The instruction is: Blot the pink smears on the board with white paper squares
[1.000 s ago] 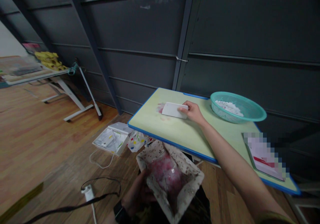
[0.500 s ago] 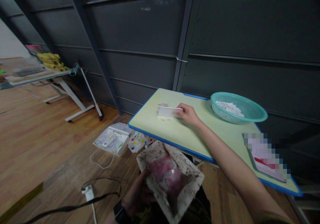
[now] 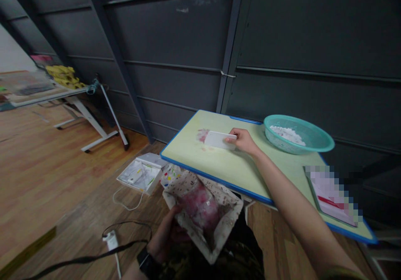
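Observation:
My right hand reaches across the pale green table and grips a flat white scraper, whose far edge sits next to a small pink smear on the tabletop. Below the table's blue front edge, my left hand holds a floral cloth box by its near side. Pink crumbly material lies inside the box.
A teal basket with white bits stands on the table's far right, a blurred-out booklet nearer. On the wooden floor lie a white box, a plastic bag and a black cable with a white plug. Another table stands at left.
My left hand has shifted the cloth box left and a little up, closer under the table edge. My right hand slid the scraper out to the left, then back right, uncovering the smear.

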The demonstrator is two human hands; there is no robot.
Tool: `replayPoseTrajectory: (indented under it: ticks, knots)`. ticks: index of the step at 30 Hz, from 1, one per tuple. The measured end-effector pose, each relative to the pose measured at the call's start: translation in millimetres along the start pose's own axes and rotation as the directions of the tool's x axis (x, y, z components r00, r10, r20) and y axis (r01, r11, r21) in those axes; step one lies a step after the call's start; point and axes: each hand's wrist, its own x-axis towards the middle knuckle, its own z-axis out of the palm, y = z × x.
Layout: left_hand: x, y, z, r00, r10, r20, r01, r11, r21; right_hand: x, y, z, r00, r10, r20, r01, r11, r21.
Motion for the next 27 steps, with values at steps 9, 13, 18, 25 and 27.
replayPoseTrajectory:
  ticks: [9, 13, 18, 25, 27]
  knots:
    - [3.1, 13.3, 2.5, 0.981, 0.102, -0.163, -0.111, 0.993, -0.051, -7.5, -13.3, 17.8, 0.994, 0.076, 0.077, -0.087, 0.986, 0.141]
    - [6.8, 15.6, 5.2, 0.964, 0.133, -0.232, -0.151, 0.987, -0.063, -4.7, -4.3, 20.7, 0.99, 0.141, -0.031, -0.132, 0.971, 0.197]
    - [4.4, 16.7, 8.5, 0.975, 0.151, -0.165, -0.166, 0.983, -0.079, -7.9, -3.7, 25.7, 0.983, 0.156, 0.097, -0.172, 0.968, 0.182]
    - [8.2, 16.8, 0.0, 0.98, 0.143, -0.14, -0.153, 0.986, -0.063, -16.3, -19.3, 33.9, 0.95, 0.18, 0.254, -0.242, 0.94, 0.241]
    - [8.3, 17.1, -2.8, 0.973, 0.181, -0.14, -0.189, 0.981, -0.051, -15.6, -19.4, 33.5, 0.961, 0.182, 0.207, -0.231, 0.941, 0.247]
